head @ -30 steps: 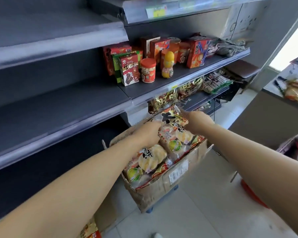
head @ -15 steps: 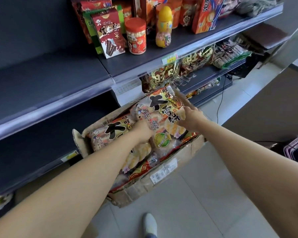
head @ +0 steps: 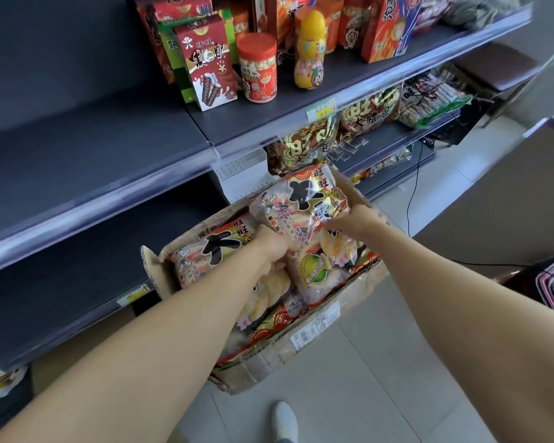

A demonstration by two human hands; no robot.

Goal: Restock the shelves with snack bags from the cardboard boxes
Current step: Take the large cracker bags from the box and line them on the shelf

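Head: left hand (head: pixel 271 249), right hand (head: pixel 357 220) grip snack bag (head: pixel 301 199) above cardboard box (head: pixel 336 300); shelf lip (head: pixel 109 204) overhead.

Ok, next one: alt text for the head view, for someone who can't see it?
The left hand and right hand grip one snack bag above an open cardboard box packed with similar bags, in front of dark shelves. The upper shelf holds boxes, a red-lidded jar and a yellow bottle.

snack bags (head: pixel 301 266) in cardboard box (head: pixel 317 334) | box below shelf (head: pixel 269 129)
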